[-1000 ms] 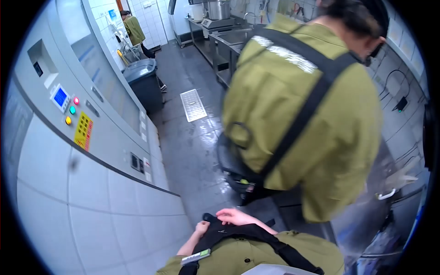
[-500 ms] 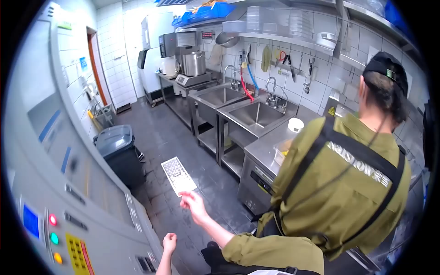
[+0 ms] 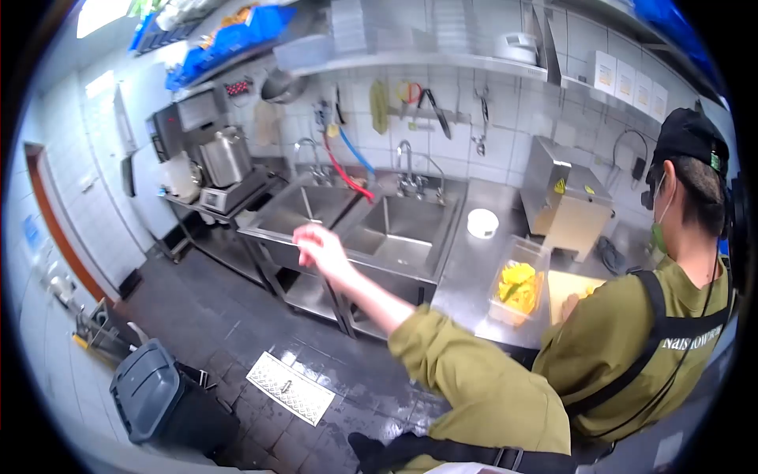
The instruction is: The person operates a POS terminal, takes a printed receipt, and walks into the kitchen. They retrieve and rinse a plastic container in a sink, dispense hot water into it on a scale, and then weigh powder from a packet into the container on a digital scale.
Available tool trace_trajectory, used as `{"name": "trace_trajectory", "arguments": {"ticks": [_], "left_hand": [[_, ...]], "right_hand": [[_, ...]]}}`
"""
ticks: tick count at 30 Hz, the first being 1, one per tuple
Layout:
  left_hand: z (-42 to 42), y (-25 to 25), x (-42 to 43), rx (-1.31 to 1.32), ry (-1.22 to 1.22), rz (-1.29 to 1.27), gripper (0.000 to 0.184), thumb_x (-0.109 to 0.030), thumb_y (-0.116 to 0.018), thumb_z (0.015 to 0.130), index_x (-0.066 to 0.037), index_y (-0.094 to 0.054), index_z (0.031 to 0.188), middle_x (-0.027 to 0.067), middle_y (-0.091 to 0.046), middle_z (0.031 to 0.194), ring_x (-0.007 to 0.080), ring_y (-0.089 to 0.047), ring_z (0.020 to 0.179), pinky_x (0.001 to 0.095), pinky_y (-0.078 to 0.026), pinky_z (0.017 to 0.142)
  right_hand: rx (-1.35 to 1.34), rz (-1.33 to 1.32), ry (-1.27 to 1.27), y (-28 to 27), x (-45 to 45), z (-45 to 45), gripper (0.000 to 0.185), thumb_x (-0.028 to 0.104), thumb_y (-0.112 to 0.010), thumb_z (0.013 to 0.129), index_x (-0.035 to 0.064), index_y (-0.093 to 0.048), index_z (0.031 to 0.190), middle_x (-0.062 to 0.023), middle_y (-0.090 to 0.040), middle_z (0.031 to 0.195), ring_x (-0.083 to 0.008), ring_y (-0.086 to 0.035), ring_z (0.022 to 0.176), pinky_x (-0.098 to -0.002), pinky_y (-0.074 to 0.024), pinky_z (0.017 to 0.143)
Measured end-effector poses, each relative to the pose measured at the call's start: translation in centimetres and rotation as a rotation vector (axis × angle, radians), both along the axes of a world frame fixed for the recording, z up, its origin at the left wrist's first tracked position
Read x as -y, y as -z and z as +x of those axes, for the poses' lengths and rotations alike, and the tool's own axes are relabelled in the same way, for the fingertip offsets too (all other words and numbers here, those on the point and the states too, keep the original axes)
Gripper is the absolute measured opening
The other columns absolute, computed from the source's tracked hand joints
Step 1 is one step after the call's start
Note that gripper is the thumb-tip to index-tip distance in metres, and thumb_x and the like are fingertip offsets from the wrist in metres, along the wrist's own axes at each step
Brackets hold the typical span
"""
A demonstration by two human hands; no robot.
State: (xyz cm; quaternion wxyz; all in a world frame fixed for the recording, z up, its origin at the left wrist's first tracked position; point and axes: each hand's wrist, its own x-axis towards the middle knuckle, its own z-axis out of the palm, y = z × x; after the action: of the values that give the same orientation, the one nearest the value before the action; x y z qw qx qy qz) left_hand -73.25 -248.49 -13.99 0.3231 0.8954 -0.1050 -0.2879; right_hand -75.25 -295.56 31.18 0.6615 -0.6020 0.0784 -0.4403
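Observation:
My right hand (image 3: pixel 320 249) is stretched forward at the middle of the view, its fingers loosely curled in. I see nothing held in it. In the picture it overlaps the front edge of the left steel sink (image 3: pixel 304 207), and no contact shows. My right arm wears an olive sleeve (image 3: pixel 474 371). Just right of the hand is a second steel sink (image 3: pixel 403 233). My left hand is out of view.
A co-worker (image 3: pixel 632 340) stands at the right counter by a yellow board (image 3: pixel 570 291) and a clear tub of yellow pieces (image 3: pixel 519 288). A lidded bin (image 3: pixel 150 387) stands at left, and a white floor grate (image 3: pixel 290 387) lies on the dark tiles.
My view has swung right, towards the sinks and counter. My right hand has risen in view from over the floor to the sink edge. My left hand has dropped out of sight.

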Motion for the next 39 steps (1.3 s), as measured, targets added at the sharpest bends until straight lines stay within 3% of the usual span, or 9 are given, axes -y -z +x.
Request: {"name": "trace_trajectory", "arguments": {"ticks": [4,7,9,13,17,21,29,35,39], "left_hand": [[15.4,-1.2,6.8,0.18,0.102,0.032,0.016,-0.017,-0.051,0.078,-0.001,-0.053,0.078,0.0177,-0.055,0.07,0.0339,-0.052,0.064,0.0413,-0.043,0.058],[29.9,-4.5,16.7,0.643,0.247,-0.115,0.018,-0.018,-0.051,0.079,0.0,-0.053,0.079,0.0208,-0.055,0.072,0.0384,-0.052,0.066,0.0442,-0.043,0.06],[34.7,-17.1,30.6,0.876,0.339,-0.391,0.018,-0.015,-0.049,0.081,0.002,-0.051,0.083,0.021,-0.054,0.073,0.0375,-0.053,0.066,0.0431,-0.042,0.06],[30.1,-42.5,57.2,0.796,0.598,-1.023,0.012,-0.008,-0.049,0.082,0.0,-0.053,0.091,0.0129,-0.054,0.072,0.0184,-0.054,0.065,0.0289,-0.043,0.062],[16.3,-57.8,73.3,1.237,1.098,-1.114,0.023,-0.013,-0.056,0.075,-0.003,-0.053,0.095,0.0117,-0.054,0.094,0.0283,-0.052,0.088,0.0334,-0.043,0.076],[6.2,-68.2,85.0,1.724,1.297,-1.307,0.02,-0.011,-0.057,0.072,-0.006,-0.052,0.091,0.008,-0.051,0.088,0.0258,-0.051,0.083,0.0337,-0.043,0.069],[-3.8,-77.3,100.0,2.003,1.24,-1.293,0.02,-0.012,-0.059,0.069,-0.005,-0.052,0.087,0.0097,-0.05,0.086,0.025,-0.051,0.085,0.034,-0.043,0.072],[-7.9,-80.2,105.6,1.917,1.124,-1.514,0.04,-0.019,-0.063,0.066,-0.003,-0.048,0.099,0.0195,-0.043,0.112,0.033,-0.043,0.105,0.0399,-0.038,0.086],[-9.8,-80.6,107.3,1.858,1.059,-1.566,0.049,-0.024,-0.066,0.065,-0.003,-0.045,0.104,0.0236,-0.038,0.117,0.0363,-0.037,0.111,0.0428,-0.032,0.092]], "right_hand": [[-0.155,-0.164,0.251,-4.3,11.5,0.3,0.024,0.014,-0.058,0.078,0.0005,-0.052,0.097,-0.0055,-0.055,0.08,-0.0101,-0.052,0.058,-0.0238,-0.0452,0.055],[-0.271,-0.337,0.554,-10.2,18.3,-4.6,0.028,0.017,-0.06,0.077,-0.0008,-0.052,0.097,-0.0084,-0.056,0.085,-0.0118,-0.055,0.063,-0.0263,-0.0472,0.058],[-0.375,-0.517,0.774,-13.7,22.8,-8.5,0.03,0.02,-0.059,0.077,-0.0006,-0.052,0.098,-0.0118,-0.057,0.089,-0.0153,-0.057,0.07,-0.0281,-0.0474,0.062],[-0.637,-1.029,1.352,-21.7,32.0,-16.5,0.034,0.028,-0.056,0.077,0.0004,-0.054,0.097,-0.0156,-0.058,0.091,-0.0263,-0.057,0.083,-0.0339,-0.0453,0.073],[-0.468,-0.954,1.591,-29.5,38.9,-21.9,0.033,0.028,-0.056,0.077,0.0012,-0.056,0.095,-0.0139,-0.061,0.088,-0.0249,-0.059,0.084,-0.0338,-0.0451,0.074],[-0.398,-0.998,1.76,-34.1,46.1,-24.2,0.029,0.026,-0.057,0.076,0.0046,-0.057,0.096,-0.0116,-0.063,0.085,-0.0259,-0.059,0.083,-0.0349,-0.0454,0.073],[-0.651,-1.296,1.959,-40.8,59.2,-25.7,0.026,0.017,-0.054,0.074,0.0069,-0.058,0.098,-0.0148,-0.057,0.101,-0.032,-0.054,0.091,-0.0398,-0.0439,0.079],[-0.881,-1.342,1.643,-42.8,57.5,-25.8,0.019,0.009,-0.053,0.073,0.001,-0.058,0.089,-0.017,-0.06,0.089,-0.0356,-0.056,0.082,-0.0406,-0.0445,0.073],[-0.759,-1.49,1.757,-43.3,57.8,-25.4,0.012,0.006,-0.053,0.073,-0.0007,-0.055,0.083,-0.0181,-0.059,0.08,-0.0355,-0.056,0.076,-0.0384,-0.0444,0.067]]}}
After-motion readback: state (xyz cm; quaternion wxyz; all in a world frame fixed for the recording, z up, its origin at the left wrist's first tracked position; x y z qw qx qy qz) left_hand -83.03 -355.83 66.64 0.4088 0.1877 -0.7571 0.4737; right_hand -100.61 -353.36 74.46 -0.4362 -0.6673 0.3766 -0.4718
